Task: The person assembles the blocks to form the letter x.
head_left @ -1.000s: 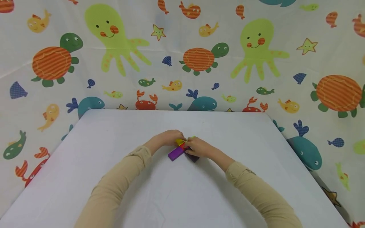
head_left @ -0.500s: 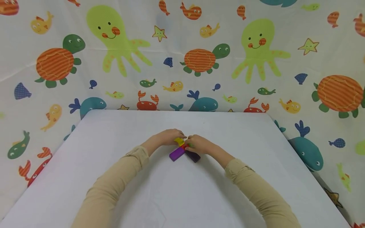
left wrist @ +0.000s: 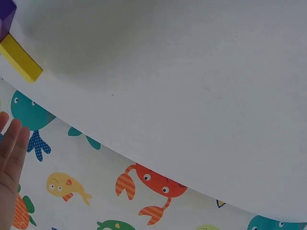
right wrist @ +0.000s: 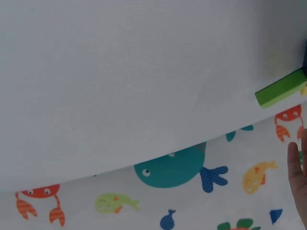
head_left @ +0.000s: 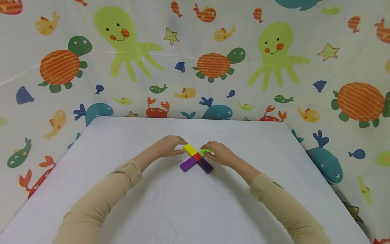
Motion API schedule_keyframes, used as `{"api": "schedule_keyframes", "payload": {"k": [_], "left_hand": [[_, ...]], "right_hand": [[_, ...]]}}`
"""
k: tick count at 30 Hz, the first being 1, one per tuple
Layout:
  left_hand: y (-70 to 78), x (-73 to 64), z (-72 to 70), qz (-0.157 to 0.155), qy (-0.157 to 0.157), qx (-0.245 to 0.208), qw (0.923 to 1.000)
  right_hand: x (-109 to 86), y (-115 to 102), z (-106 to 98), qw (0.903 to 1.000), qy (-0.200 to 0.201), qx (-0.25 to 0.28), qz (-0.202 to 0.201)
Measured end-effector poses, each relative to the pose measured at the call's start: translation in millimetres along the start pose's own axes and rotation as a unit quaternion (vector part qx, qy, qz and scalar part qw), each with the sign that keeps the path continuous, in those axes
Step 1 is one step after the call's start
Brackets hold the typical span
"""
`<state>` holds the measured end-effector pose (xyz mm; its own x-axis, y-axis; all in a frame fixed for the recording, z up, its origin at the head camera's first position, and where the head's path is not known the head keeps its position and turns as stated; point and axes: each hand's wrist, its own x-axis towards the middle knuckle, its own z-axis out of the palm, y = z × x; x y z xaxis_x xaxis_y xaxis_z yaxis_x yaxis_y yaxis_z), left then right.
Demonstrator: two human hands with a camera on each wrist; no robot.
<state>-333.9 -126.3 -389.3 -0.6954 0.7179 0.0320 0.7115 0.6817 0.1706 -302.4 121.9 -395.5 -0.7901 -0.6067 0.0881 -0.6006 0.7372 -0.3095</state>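
In the head view several wooden-looking blocks form a cross on the white table. A small red block [head_left: 197, 156] lies at its centre, with a yellow block [head_left: 190, 149] at back left and a green block [head_left: 205, 152] at back right. The front arms are a purple block [head_left: 188, 164] and a darker purple block [head_left: 205, 165]. My left hand [head_left: 168, 145] is just left of the yellow block's outer end, thumb and fingers apart, holding nothing. My right hand [head_left: 220, 153] hovers around the green block's outer end, thumb and fingers spread; the right wrist view shows that block [right wrist: 280, 89] free of the fingers.
A white cloth covers the table [head_left: 189, 210]. Behind it hangs a curtain [head_left: 182, 44] printed with sea animals, meeting the table's back edge. The curtain also runs down past both sides of the table.
My left hand has let go of the yellow block and drawn back left. The right hand has loosened and shifted right and back, uncovering the red, green and darker purple blocks.
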Motion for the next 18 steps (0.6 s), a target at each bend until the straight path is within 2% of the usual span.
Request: {"api": "schedule_keyframes", "payload": {"k": [5,9,15,18], "left_hand": [[3.0,-16.3,-5.3,-0.002,0.055,-0.020,0.9983],[7.0,-26.6,-5.1,0.008,0.126,-0.017,0.9918],[5.9,-34.5,-4.4,0.008,0.244,-0.003,0.9697],[3.7,-38.9,-6.7,-0.004,0.284,0.003,0.9587]], "right_hand": [[-16.3,8,0,0.9989,0.046,0.009,-0.002],[-31.1,16,-3,0.9959,0.088,-0.001,-0.022],[-46.0,30,-12,0.9839,0.177,-0.016,-0.020],[-50.6,35,-17,0.9782,0.207,-0.017,-0.013]]}}
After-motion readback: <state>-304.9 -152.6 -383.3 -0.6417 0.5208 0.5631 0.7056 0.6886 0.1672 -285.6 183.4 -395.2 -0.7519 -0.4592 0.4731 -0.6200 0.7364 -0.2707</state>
